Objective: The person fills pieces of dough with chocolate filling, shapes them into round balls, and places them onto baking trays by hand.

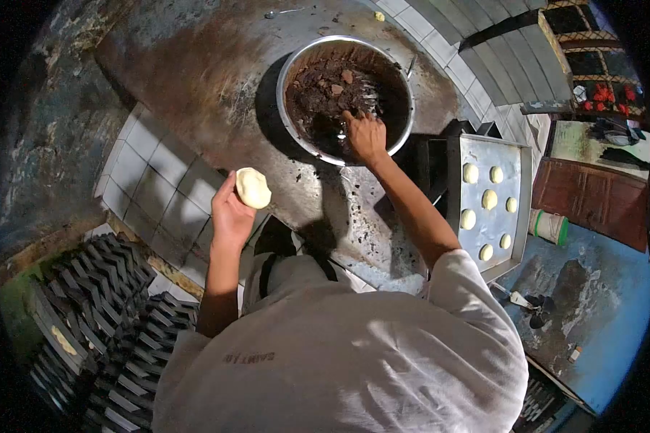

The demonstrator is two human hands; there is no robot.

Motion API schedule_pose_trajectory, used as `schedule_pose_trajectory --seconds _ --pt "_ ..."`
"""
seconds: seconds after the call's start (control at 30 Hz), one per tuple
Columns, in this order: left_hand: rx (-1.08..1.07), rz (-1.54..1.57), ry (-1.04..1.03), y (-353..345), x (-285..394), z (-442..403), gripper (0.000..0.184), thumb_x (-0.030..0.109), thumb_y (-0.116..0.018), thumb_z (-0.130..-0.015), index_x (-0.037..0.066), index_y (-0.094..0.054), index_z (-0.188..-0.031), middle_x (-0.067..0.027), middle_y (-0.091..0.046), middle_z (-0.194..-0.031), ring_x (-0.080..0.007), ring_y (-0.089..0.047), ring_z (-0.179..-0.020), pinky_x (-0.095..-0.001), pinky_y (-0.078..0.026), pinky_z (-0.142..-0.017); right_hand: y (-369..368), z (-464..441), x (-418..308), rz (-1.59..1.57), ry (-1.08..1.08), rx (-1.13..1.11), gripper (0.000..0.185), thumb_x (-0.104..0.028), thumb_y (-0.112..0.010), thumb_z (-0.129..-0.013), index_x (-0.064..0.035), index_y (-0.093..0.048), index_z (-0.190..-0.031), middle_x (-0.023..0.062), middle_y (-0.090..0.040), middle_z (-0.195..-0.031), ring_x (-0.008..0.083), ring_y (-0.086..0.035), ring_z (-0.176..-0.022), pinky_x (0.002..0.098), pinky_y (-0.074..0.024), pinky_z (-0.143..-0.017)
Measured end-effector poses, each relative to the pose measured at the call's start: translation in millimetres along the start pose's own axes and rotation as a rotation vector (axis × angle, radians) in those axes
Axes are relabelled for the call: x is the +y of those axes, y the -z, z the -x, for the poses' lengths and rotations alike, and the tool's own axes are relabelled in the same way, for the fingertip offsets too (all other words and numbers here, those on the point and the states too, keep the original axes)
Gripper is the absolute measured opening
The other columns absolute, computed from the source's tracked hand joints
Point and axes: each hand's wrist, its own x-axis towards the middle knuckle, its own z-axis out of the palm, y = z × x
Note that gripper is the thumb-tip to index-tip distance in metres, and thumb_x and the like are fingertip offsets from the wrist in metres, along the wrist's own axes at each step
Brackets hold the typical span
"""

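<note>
The left hand point(232, 218) held a flattened piece of pale dough point(253, 188) in its fingers, at left, while the right hand point(367, 135) reached inside a metal bowl point(409, 130) of dark filling point(323, 97); whether it gripped anything was unclear. The bowl sat farther off than the dough, on a stained worktop point(217, 86). At right, beyond the right forearm, a metal tray point(492, 202) bore pale dough rounds point(490, 199).

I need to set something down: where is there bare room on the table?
The widest bare patch of table is left of the bowl, bordered by the spoon beyond and the tiles nearer. It's crowded inside the bowl, around the right hand, and between bowl and tray.
</note>
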Motion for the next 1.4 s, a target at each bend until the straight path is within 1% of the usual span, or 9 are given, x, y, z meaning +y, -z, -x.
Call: schedule_pose_trajectory --seconds 0.13,0.37,0.5,0.6,0.77,0.93,1.1,1.27,1.4 --pt "0.032 0.046 -0.012 24 16 -7 0.027 0.028 -0.058 -0.102 0.006 -0.064 -0.115 -0.0084 -0.071 -0.115 -0.0241 -0.067 -0.109 -0.0426 -0.053 -0.098 -19 -12 -4 -0.043 -0.159 -0.473 0.023 -0.024 -0.054 -0.098 -0.009 -0.07 -0.106 0.0193 -0.071 -0.096 0.0339 -0.07 -0.093 0.0491 -0.0548 -0.075" --pt "0.022 0.038 0.033 12 6 -25 0.025 0.025 -0.061 -0.1 0.006 -0.064 -0.117 -0.0078 -0.071 -0.115 -0.0238 -0.067 -0.11 -0.0424 -0.053 -0.098 -98 -5 25 -0.429 -0.127 -0.48 0.036 -0.028 -0.067 -0.087 -0.0065 -0.07 -0.115 0.0222 -0.069 -0.09 0.0347 -0.069 -0.085 0.0468 -0.055 -0.073" --pt "-0.05 0.001 0.01 -18 -5 -20 0.028 0.025 -0.061 -0.1 0.005 -0.061 -0.119 -0.0074 -0.069 -0.118 -0.0234 -0.066 -0.113 -0.042 -0.052 -0.1 -34 -27 34 -1.68 -0.551 -1.075 0.01 -0.01 -0.062 -0.088 -0.0077 -0.061 -0.098 0.0045 -0.058 -0.077 0.0107 -0.046 -0.057 0.0283 -0.0339 -0.046" --pt "-0.106 -0.018 -0.016 -42 -16 -5 0.029 0.025 -0.062 -0.1 0.005 -0.06 -0.12 -0.0083 -0.068 -0.119 -0.0245 -0.065 -0.114 -0.0429 -0.051 -0.101 42 -8 17 -1.665 -0.488 -0.892 0.018 0.006 -0.051 -0.091 -0.0111 -0.056 -0.09 -0.0025 -0.049 -0.066 0.007 -0.035 -0.051 0.0277 -0.0223 -0.042" --pt "-0.232 -0.025 0.029 -83 -68 28 0.03 0.027 -0.057 -0.103 0.004 -0.059 -0.122 -0.0104 -0.067 -0.121 -0.0264 -0.064 -0.115 -0.0444 -0.05 -0.103 159 91 8 -1.748 -0.248 -0.6 0.009 -0.011 -0.063 -0.094 -0.0125 -0.058 -0.087 -0.0059 -0.055 -0.073 0.0037 -0.044 -0.063 0.023 -0.0309 -0.056" --pt "-0.394 0.039 0.239 -114 -162 76 0.034 0.03 -0.049 -0.107 0.003 -0.055 -0.127 -0.0117 -0.062 -0.126 -0.0275 -0.059 -0.119 -0.045 -0.045 -0.107 149 234 -16 -1.787 -0.436 -0.038 0.021 -0.007 -0.076 -0.089 -0.0076 -0.056 -0.084 -0.0031 -0.06 -0.081 0.0043 -0.05 -0.076 0.025 -0.0418 -0.067" --pt "-0.378 0.076 0.33 -114 -217 110 0.038 0.033 -0.047 -0.108 0.003 -0.056 -0.13 -0.0126 -0.062 -0.128 -0.0306 -0.058 -0.12 -0.049 -0.042 -0.109 126 390 -10 -1.521 -0.666 -0.011 0.012 -0.008 -0.07 -0.091 -0.0048 -0.063 -0.1 0.0013 -0.064 -0.089 0.0121 -0.06 -0.088 0.0303 -0.0498 -0.082" --pt "-0.61 0.009 0.344 -120 -241 145 0.039 0.035 -0.05 -0.106 0.003 -0.06 -0.126 -0.0132 -0.065 -0.125 -0.0299 -0.059 -0.119 -0.0481 -0.043 -0.108 214 431 -11 -1.952 -0.63 0.293 0.021 -0.022 -0.062 -0.102 -0.0073 -0.053 -0.09 -0.0015 -0.049 -0.074 0.0082 -0.043 -0.065 0.023 -0.0331 -0.062" --pt "-0.635 -0.061 0.404 -116 -275 165 0.038 0.035 -0.051 -0.106 0.003 -0.06 -0.125 -0.0136 -0.065 -0.127 -0.0293 -0.059 -0.121 -0.0479 -0.043 -0.109 206 426 -5 -1.877 -0.511 0.187 0.021 -0.023 -0.064 -0.101 -0.0085 -0.053 -0.09 -0.0026 -0.047 -0.072 0.0079 -0.043 -0.065 0.0233 -0.0336 -0.062"
